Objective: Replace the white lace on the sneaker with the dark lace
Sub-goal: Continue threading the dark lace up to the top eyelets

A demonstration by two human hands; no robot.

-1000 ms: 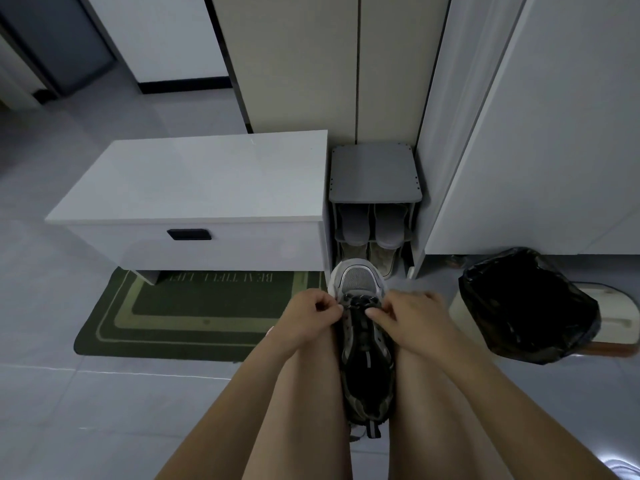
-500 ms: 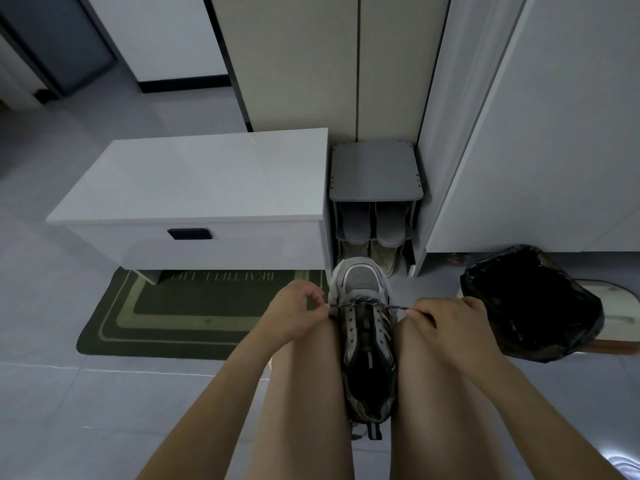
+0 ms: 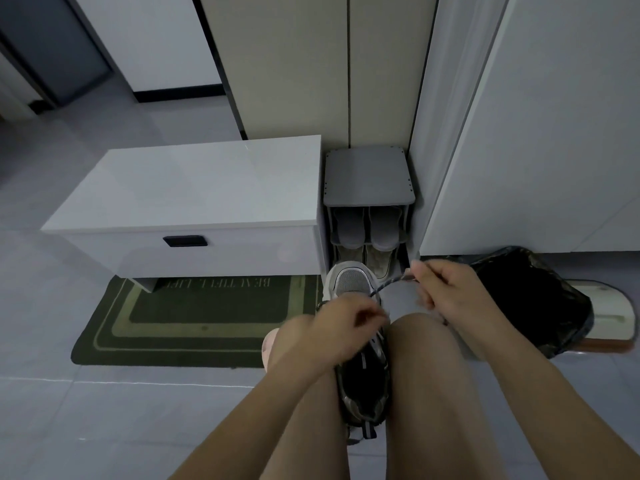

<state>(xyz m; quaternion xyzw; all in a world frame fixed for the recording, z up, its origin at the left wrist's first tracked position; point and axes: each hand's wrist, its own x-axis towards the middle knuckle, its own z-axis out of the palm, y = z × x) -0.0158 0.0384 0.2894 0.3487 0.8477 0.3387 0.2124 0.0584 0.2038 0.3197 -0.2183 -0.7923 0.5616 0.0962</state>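
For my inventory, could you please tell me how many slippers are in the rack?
4, all in the rack: grey pair on the upper shelf, beige pair below; more may be hidden.

I count one sneaker (image 3: 349,282), one lace (image 3: 391,284) and two hands, my left hand (image 3: 346,323) and right hand (image 3: 450,292). At twelve o'clock, one rack (image 3: 369,178) with four slippers (image 3: 349,226). One cabinet (image 3: 194,188) at ten o'clock, one mat (image 3: 194,323) at nine, one bin (image 3: 530,299) at three.

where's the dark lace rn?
Head view, centre: the dark speckled lace stretches from the grey mesh sneaker up-right to the right hand pinching it.
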